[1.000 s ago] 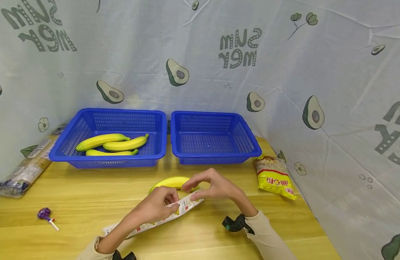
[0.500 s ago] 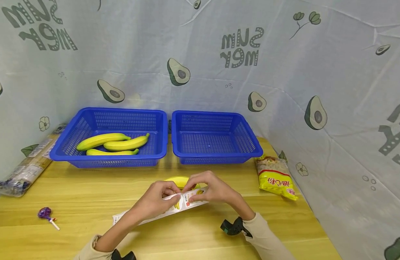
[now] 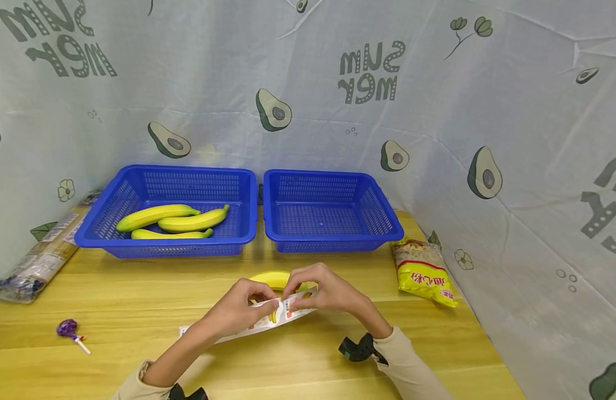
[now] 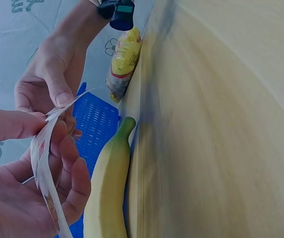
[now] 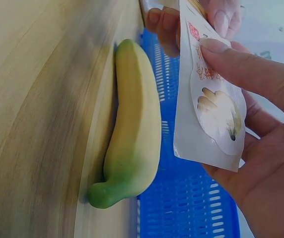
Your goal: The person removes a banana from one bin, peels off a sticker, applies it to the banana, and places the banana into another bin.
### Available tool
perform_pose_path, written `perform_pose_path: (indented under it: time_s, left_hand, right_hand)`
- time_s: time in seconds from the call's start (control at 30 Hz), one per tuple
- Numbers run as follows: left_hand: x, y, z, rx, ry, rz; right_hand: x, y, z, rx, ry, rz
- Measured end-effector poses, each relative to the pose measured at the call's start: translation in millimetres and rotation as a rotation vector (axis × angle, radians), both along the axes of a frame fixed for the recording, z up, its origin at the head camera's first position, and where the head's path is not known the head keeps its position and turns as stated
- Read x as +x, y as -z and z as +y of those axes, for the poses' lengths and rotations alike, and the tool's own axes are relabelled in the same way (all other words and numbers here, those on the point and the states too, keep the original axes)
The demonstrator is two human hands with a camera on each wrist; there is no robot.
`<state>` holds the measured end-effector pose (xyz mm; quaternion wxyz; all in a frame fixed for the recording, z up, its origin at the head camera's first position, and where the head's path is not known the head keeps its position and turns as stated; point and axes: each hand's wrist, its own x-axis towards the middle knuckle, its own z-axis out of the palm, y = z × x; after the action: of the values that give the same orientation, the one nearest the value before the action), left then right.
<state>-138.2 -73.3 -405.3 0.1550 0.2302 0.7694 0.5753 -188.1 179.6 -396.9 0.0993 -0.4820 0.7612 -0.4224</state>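
Observation:
A strip of white stickers (image 3: pixel 290 312) printed with bananas is stretched above the table between my hands. My left hand (image 3: pixel 240 308) pinches it near its middle, thumb on the front face. Close beside it, my right hand (image 3: pixel 321 290) pinches the strip toward its right end. In the right wrist view a banana-shaped sticker (image 5: pixel 220 116) lies on the backing under my right thumb. I cannot tell whether a sticker edge is lifted. Just behind the hands, a yellow banana (image 3: pixel 269 279) with green ends lies on the table, partly hidden by the fingers.
At the back left, a blue basket (image 3: pixel 168 251) contains three bananas (image 3: pixel 193 222). Another blue basket (image 3: pixel 332 245) stands to its right. A yellow food packet (image 3: pixel 424 273) lies at right, a long clear-wrapped package (image 3: pixel 43 255) at left, and a purple lollipop (image 3: pixel 68 329) nearer the front left.
My hands have come together on the strip; the right fingers, earlier spread apart, now pinch beside the left. The strip has been lifted and shifted right. Over the last half second little has moved.

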Motion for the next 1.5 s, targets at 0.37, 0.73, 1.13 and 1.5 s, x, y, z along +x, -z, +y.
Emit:
perform_pose_path:
  time_s: [0.37, 0.73, 1.13, 1.5]
  left_hand:
    - [-0.9, -0.3, -0.5, -0.062, -0.019, 0.085]
    - [-1.5, -0.2, -3.0, -0.058, -0.036, 0.083]
    - [-2.9, 0.9, -3.5, -0.099, -0.074, 0.137]
    - [-3.7, 5.0, -1.7, -0.179, -0.109, 0.204]
  right_hand:
    - [-3.3, 0.0, 4.0, 0.016, 0.026, -0.003]
    - [-10.1, 3.2, 12.8, 0.023, 0.048, -0.008]
    - [-15.4, 4.1, 19.1, 0.04, 0.06, -0.047]
    - [-12.9, -0.9, 19.3, 0.082, 0.094, -0.023]
